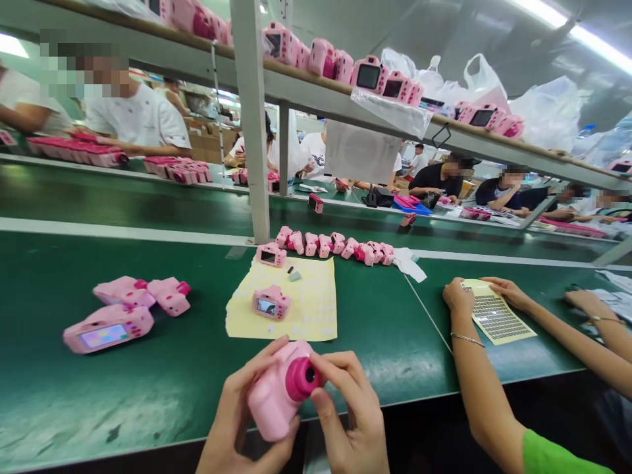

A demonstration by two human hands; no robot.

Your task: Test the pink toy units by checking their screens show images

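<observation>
Over the near edge of the green tabletop [395, 359], a pink toy camera [271, 408] sits tilted between two hands. The left hand [232, 405] has its fingers wrapped around the body; the right hand [353, 405] pinches the magenta lens barrel [297, 380] between thumb and forefinger. Just beyond I see a yellow sheet [311, 326] bearing a camera with its screen lit [271, 303]. Three more cameras [108, 329] cluster leftward, and a row of them [324, 245] lines up behind the sheet. Off right, a co-worker's hands [460, 296] hold a sticker sheet [498, 315].
</observation>
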